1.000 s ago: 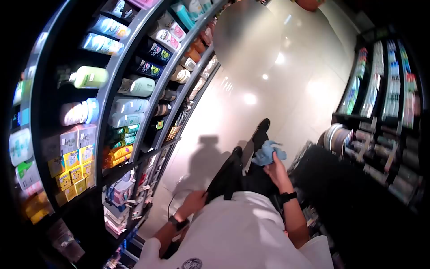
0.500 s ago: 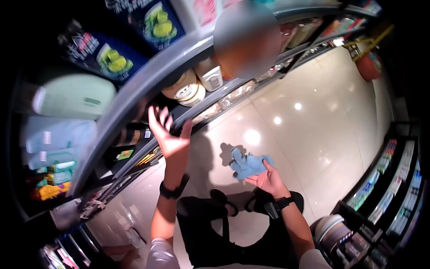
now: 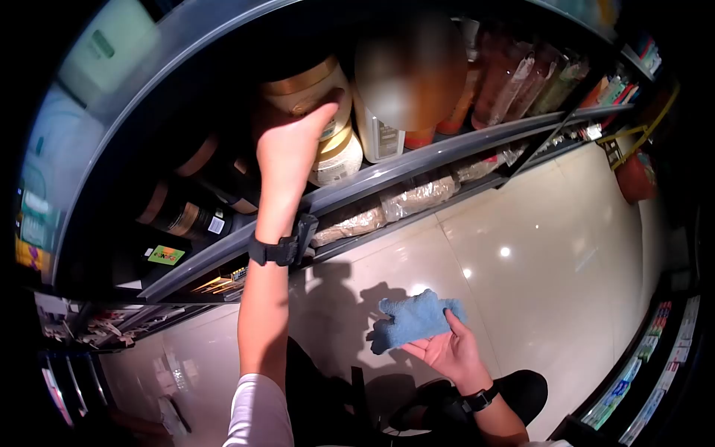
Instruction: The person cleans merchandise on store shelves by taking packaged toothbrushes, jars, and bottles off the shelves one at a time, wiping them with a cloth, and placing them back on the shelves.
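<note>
The left hand (image 3: 289, 145) reaches inside the shelf (image 3: 477, 141), its thumb laid across the face of the upper jar (image 3: 311, 77). Its fingers are hidden, so whether the grip is closed around this jar cannot be told. The right hand (image 3: 453, 356) is palm up and partly curled, the thumb pinning the blue cloth (image 3: 421, 316) against the fingers; the cloth's far end hangs free over the floor (image 3: 529, 249).

Risk at the left hand: if the fingers lack full purchase, the upper jar could slip or rotate. The wide, rounded body would be the likely cause.

Risk at the wrist: the black wristband (image 3: 281, 247) is close to the shelf's front edge and could catch on it during a careless withdrawal.

Risk at the right hand: only one end of the cloth is secured. A relaxed thumb could let it fall to the floor.

Adjacent stock: the lower jar (image 3: 339, 160) appears directly below the upper jar; whether it bears the load cannot be confirmed. A sideways push could tip it, or the white bottle (image 3: 383, 134) beside it, toward the front edge. On the opposite side, the dark containers (image 3: 190, 212) could be struck by the forearm if it swings outward.
</note>
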